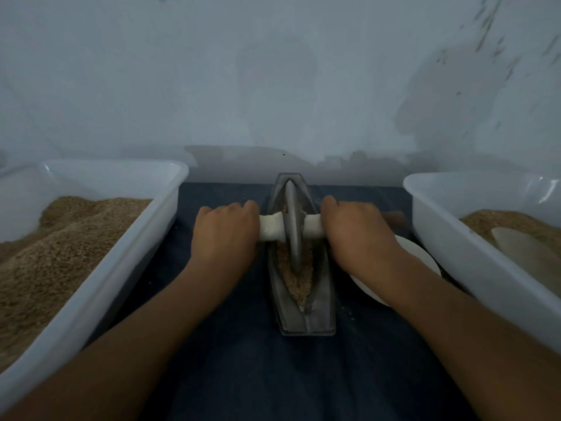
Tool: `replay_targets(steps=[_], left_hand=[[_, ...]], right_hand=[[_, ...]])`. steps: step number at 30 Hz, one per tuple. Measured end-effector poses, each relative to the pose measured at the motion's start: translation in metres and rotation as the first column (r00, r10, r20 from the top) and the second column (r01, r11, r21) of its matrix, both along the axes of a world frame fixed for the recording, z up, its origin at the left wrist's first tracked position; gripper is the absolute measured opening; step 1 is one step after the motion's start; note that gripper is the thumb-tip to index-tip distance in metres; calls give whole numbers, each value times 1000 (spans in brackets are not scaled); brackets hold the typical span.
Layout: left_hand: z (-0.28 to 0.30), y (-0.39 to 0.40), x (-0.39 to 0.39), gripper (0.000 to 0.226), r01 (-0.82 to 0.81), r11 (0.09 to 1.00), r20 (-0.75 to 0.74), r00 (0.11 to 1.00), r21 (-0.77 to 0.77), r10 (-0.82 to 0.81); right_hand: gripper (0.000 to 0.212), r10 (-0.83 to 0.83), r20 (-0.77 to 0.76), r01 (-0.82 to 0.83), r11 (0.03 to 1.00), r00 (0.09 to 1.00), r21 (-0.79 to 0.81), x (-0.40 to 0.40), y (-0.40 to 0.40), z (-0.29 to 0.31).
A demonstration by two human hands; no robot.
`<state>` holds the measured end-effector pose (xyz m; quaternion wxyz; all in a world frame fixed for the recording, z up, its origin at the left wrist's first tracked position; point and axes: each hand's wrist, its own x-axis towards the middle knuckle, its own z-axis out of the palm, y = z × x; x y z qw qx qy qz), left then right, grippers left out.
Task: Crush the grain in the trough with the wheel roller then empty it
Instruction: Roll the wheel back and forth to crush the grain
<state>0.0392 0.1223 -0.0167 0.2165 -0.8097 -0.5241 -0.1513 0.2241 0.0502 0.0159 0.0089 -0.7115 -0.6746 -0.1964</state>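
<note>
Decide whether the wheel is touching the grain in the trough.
Touching. The head view shows the lower edge of the wheel sunk into the grain lying along the trough, with no gap between them.

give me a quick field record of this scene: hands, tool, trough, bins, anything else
left hand: grips the left handle of the wheel roller
right hand: grips the right handle
wheel: upright in the trough, standing in grain
trough: lengthwise on dark cloth
left bin: heaped grain
right bin: grain, pale scoop
white dish: under right wrist
</note>
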Motion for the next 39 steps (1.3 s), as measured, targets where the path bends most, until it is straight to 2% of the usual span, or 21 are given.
replay_targets(steps=[3, 7, 10, 12, 16, 18, 22, 26, 29, 34, 39], left_hand=[[-2, 16, 4, 14, 9, 999, 21, 1000, -41, -8], [2, 35, 13, 12, -6, 995, 34, 999, -100, 9], [10, 47, 20, 7, -24, 993, 6, 1000, -117, 25], [15, 50, 26, 6, -21, 995, -9, 1000, -93, 20], [26, 48, 41, 6, 14, 998, -28, 1000, 58, -12], [28, 48, 42, 8, 32, 997, -26, 999, 75, -31], [24, 42, 33, 15, 45, 997, 2, 999, 56, -45], [14, 24, 21, 25, 47, 998, 28, 998, 48, -49], [13, 9, 16, 24, 48, 998, 16, 999, 40, -48], [16, -20, 5, 29, 24, 1000, -8, 1000, -20, -24], [21, -42, 3, 37, -8, 1000, -58, 998, -12, 7]], right_hand=[[31, 16, 25, -16, 1000, 1000, -15, 6, 23, 3], [25, 19, 15, -18, 999, 1000, -27, 14, 50, 6], [33, -2, -2, 2, 996, 1000, -88, 20, 69, 9], [42, -21, -8, 19, 988, 1000, -154, 26, 78, 12], [51, -51, -80, 32, 975, 995, -221, 37, 85, 10], [48, -60, -90, 41, 979, 994, -201, 37, 82, 7], [29, -61, -103, 49, 993, 993, -108, 31, 67, 0], [31, -31, -54, 29, 999, 998, -43, 22, 42, -4], [32, -19, -49, 18, 999, 999, -32, 16, 21, -7], [22, 23, -10, -23, 1000, 1000, 11, 3, -11, -7], [17, 76, -65, -72, 996, 995, 59, -4, -42, -9]])
